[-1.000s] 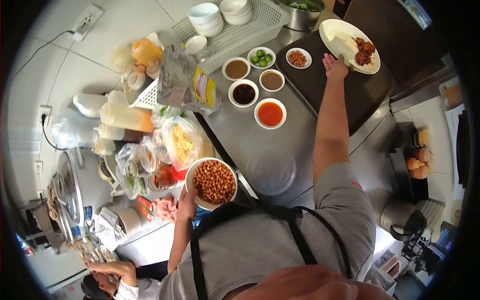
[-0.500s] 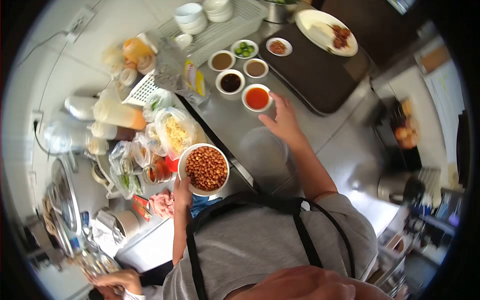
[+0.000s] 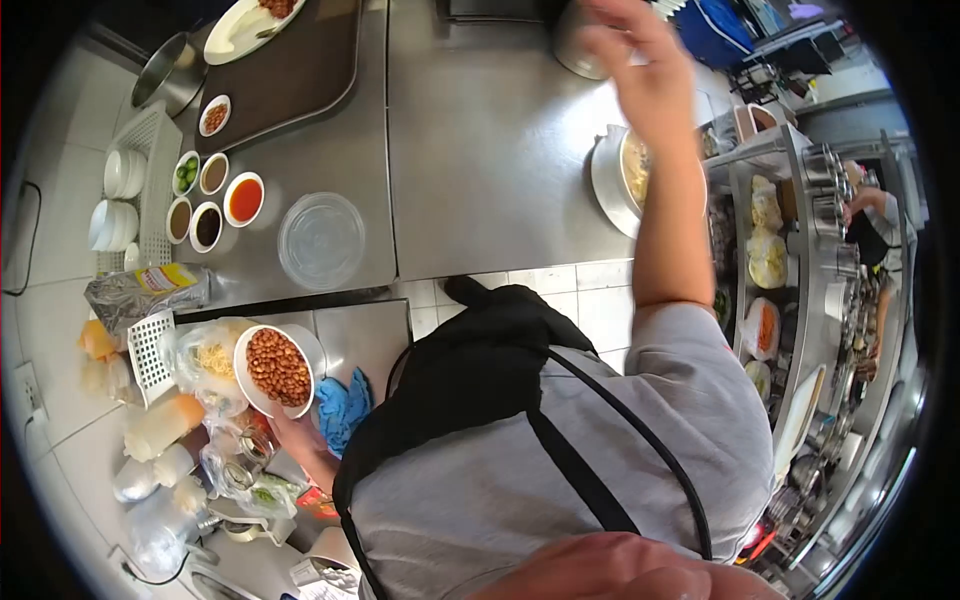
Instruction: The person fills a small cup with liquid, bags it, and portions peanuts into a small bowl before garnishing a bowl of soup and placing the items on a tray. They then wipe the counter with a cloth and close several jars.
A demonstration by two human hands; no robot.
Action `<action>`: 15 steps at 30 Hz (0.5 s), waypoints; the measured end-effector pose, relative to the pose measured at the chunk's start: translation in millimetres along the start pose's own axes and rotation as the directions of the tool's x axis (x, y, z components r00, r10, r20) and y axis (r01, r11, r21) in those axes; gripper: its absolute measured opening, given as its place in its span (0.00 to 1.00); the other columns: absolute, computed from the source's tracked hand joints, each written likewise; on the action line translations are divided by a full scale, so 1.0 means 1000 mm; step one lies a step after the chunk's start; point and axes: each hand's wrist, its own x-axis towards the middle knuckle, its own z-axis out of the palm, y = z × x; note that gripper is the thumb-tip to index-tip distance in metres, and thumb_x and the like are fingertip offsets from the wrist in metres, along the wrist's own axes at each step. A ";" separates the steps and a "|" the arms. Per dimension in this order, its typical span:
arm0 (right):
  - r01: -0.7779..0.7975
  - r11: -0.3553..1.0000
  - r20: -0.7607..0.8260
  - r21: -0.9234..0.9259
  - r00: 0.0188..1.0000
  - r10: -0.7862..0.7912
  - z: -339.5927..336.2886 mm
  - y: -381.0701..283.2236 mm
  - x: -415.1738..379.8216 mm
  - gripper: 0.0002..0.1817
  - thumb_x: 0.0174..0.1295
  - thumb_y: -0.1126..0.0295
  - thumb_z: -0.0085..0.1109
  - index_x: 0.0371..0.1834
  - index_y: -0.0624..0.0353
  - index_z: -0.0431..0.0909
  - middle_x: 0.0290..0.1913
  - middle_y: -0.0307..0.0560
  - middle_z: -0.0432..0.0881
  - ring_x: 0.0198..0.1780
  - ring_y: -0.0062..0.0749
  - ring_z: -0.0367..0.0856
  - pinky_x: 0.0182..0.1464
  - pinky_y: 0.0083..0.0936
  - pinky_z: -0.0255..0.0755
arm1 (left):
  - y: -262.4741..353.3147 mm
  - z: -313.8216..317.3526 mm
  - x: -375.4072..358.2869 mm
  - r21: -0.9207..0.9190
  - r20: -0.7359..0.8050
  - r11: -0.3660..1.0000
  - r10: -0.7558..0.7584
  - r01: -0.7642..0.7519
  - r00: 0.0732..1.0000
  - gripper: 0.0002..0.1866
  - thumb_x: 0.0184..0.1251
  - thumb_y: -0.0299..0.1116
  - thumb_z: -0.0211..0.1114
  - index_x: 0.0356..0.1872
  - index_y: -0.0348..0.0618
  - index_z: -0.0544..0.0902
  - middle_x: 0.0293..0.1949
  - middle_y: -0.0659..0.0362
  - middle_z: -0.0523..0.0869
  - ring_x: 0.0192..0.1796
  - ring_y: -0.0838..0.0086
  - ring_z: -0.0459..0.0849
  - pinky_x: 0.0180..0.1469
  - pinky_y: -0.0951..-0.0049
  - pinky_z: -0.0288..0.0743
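Observation:
My left hand (image 3: 302, 440) is closed on the side of a white tub of brown peanuts (image 3: 279, 368), held over the lower counter at left. Up at the far edge of the steel counter, my right hand (image 3: 645, 70) is stretched out, blurred by motion, with fingers apart and nothing visible in them. Close beside its fingers stands a metal container (image 3: 578, 45), partly covered by the hand. Under my right forearm is a round pot (image 3: 612, 190) with pale food inside. A clear round lid (image 3: 322, 240) lies flat on the counter.
Small sauce cups, one with red sauce (image 3: 244, 200), sit near a dark tray (image 3: 300, 75) bearing an oval plate (image 3: 222, 38). Bottles and bags, including a bag of yellow shreds (image 3: 212, 358), crowd the left side. A blue cloth (image 3: 343, 410) lies nearby. Shelving (image 3: 800, 290) stands at right.
The view has turned to the right. My right hand has left the red sauce cup and swung across to the far right part of the counter. My left hand still holds the peanut tub.

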 end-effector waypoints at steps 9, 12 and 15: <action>-0.996 0.051 0.241 0.070 0.066 0.968 -0.187 0.228 -0.176 0.33 0.56 0.38 0.34 0.57 0.48 0.65 0.48 0.41 0.68 0.39 0.33 0.68 0.43 0.32 0.62 | 0.042 0.016 -0.052 0.307 -0.126 0.834 0.513 -0.459 0.849 0.25 0.61 0.33 0.49 0.59 0.38 0.57 0.55 0.51 0.63 0.55 0.66 0.66 0.54 0.67 0.64; -0.944 0.007 0.342 0.331 0.127 0.931 -0.172 0.214 -0.194 0.33 0.56 0.38 0.31 0.58 0.47 0.63 0.57 0.44 0.63 0.50 0.33 0.66 0.48 0.35 0.59 | 0.057 0.027 -0.055 0.357 -0.089 0.759 0.608 -0.544 0.789 0.24 0.60 0.32 0.49 0.58 0.41 0.59 0.55 0.53 0.63 0.55 0.68 0.65 0.54 0.68 0.63; -0.831 -0.063 0.434 0.553 0.223 0.873 -0.175 0.237 -0.217 0.30 0.61 0.46 0.33 0.56 0.57 0.63 0.56 0.46 0.66 0.54 0.34 0.66 0.53 0.33 0.61 | 0.068 0.064 -0.066 0.204 -0.058 0.805 0.577 -0.556 0.814 0.23 0.60 0.30 0.48 0.57 0.40 0.60 0.54 0.53 0.64 0.54 0.67 0.66 0.54 0.67 0.63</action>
